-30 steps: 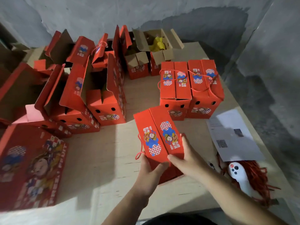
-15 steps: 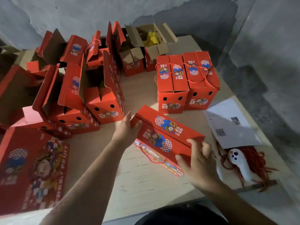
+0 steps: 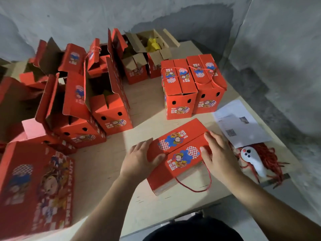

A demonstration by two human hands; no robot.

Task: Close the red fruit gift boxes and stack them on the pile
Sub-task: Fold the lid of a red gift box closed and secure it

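A: Backdrop?
B: Rough grey plaster wall (image 3: 173,13), patchy, with a darker stain behind the far end of the table. A second grey wall panel (image 3: 281,40) stands on the right.
A: Furniture?
B: One pale wooden table (image 3: 97,164), grain visible. Grey concrete floor (image 3: 295,136) to its right.
A: Light?
B: Bright patch across the table's near middle; left side in shadow.
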